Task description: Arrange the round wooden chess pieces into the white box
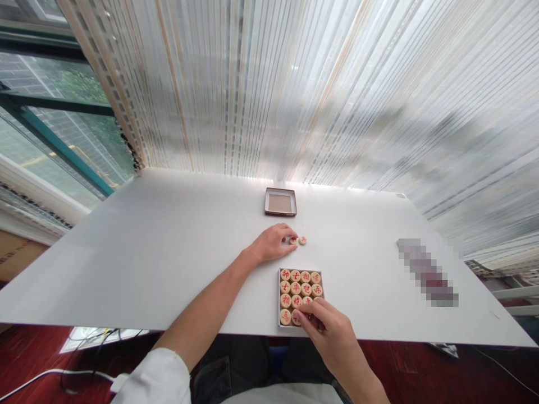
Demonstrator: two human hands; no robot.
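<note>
My left hand (275, 242) reaches over the white table with thumb and fingers closed around a round xiangqi piece (293, 240) with red writing. A second xiangqi piece (303, 240) lies just to its right. Nearer to me, a shallow square box (279, 297) holds rows of wooden xiangqi pieces (296, 288) with red characters facing up. Over the box's near right corner is my right hand (330, 325), its thumb and forefinger pinched at a piece (296, 317) in the nearest row. That hand covers the corner and some of the pieces there.
An open box lid (281, 202) rests farther back on the white table (168, 252). To the right lies a pixelated, blurred object (427, 275). Pale striped curtains (273, 84) hang along the table's far edge, and a window (63, 101) is at the left.
</note>
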